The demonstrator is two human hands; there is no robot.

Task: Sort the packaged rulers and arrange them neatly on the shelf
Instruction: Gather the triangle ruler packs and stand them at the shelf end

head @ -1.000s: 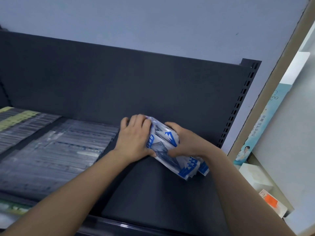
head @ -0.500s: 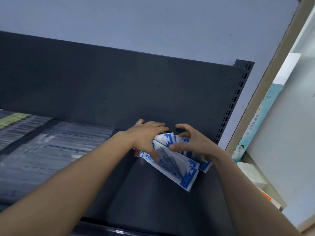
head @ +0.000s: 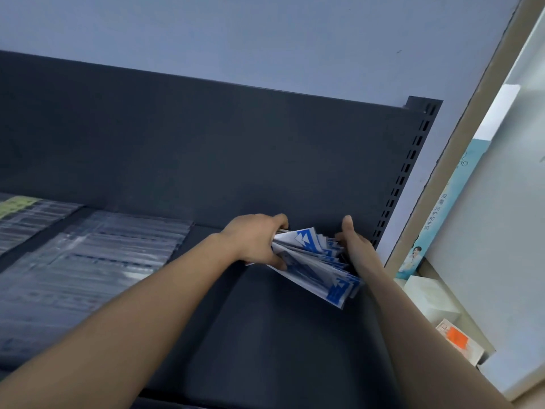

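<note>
Head view, packaged rulers [head: 312, 265] fanned between gripping left hand [head: 256, 240], flat right hand [head: 355, 246]

Left-edge clear packets [head: 35, 246] cropped, print blurred

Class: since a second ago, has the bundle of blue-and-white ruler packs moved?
Yes. The ruler packs have shifted right, closer to the slotted shelf upright, and fanned out.

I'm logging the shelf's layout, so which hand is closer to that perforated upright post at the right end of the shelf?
Right. The right hand sits just left of the perforated post; the left hand is farther left, beyond the ruler packs.
</note>
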